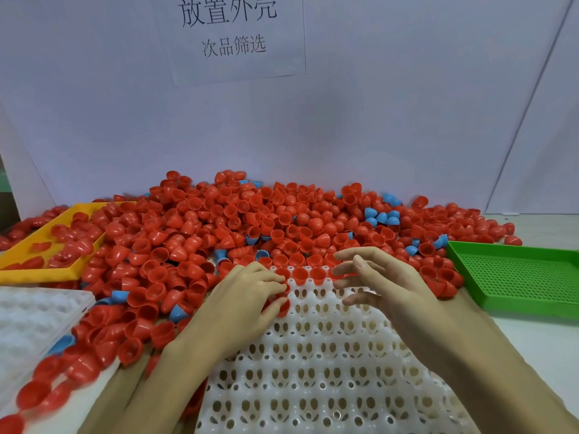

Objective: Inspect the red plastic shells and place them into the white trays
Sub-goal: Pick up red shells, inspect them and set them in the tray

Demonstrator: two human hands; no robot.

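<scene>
White backdrop, pale counter (pixel 532 333) buried in a heap of red plastic half-shells (pixel 219 233). Mid-fill on the white perforated cup tray (pixel 313 371), lower centre: few shells seated along top row, rest bare. Left hand (pixel 247 299) pinching red shells at tray's upper-left edge. Right hand (pixel 376 277) spread loose, holding nothing. Next up, probably: seat one, grab more.

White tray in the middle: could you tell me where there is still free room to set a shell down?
The white tray is free in nearly every row nearer than the seated red shells along its far edge, between the left hand and right hand. The green tray is mostly bare. Beyond the tray, the red pile is crowded.
</scene>
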